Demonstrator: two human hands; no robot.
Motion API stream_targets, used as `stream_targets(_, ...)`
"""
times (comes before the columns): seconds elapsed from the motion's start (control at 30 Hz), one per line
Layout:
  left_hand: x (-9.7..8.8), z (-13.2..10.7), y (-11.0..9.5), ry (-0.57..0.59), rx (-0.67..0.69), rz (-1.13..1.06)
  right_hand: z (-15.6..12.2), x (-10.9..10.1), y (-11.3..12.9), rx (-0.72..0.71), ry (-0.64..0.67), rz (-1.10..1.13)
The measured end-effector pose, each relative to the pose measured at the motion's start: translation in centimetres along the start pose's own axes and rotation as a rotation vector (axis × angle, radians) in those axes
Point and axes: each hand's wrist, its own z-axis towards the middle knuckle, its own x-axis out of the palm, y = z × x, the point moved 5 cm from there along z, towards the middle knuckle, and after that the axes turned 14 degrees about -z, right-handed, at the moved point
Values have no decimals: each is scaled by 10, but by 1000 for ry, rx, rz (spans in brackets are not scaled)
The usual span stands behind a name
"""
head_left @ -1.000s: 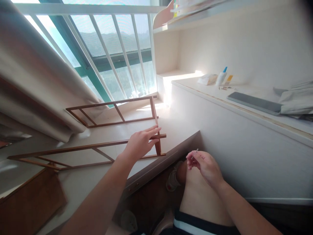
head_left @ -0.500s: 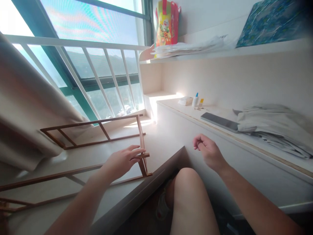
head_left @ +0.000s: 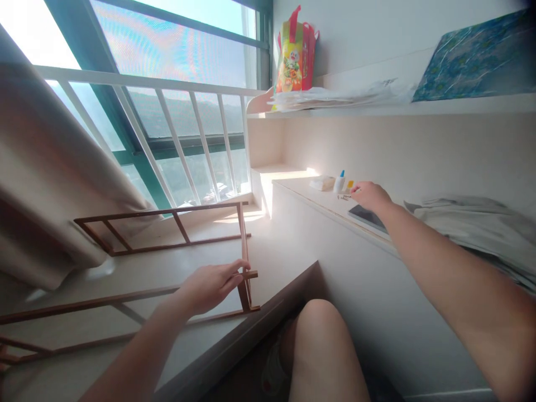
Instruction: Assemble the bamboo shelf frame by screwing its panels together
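My left hand is closed round a short bar end of a brown wooden frame, with thumb and fingers at the corner. The frame has thin rails and crosspieces and lies toward the window. My right hand reaches over the pale ledge, fingertips pinched beside several small metal pieces. Whether anything is in that pinch I cannot make out. Close to it stand a white bottle with a blue tip and a small yellow-topped item. A dark flat device lies partly under my right wrist.
Grey cloth lies on the ledge at right, near my forearm. A clear packet sits left of the bottle. Above runs a shelf with a colourful bag. White railing and a curtain are at left.
My right hand has moved up and forward from above my knee to the small metal pieces on the ledge. My left hand stays on the frame. The view has shifted slightly.
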Motion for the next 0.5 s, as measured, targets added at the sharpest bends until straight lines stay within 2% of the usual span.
stream_targets(0.1, 0, 0, 1, -12, -19, -9, 20, 12, 0, -81, 84, -53)
stream_targets(0.2, 1, 0, 3, -27, -34, -17, 30, 18, 8, -155, 71, -122)
stream_targets(0.5, 0, 1, 1, -52, -45, 17, 36, 31, 12, -132, 39, -220)
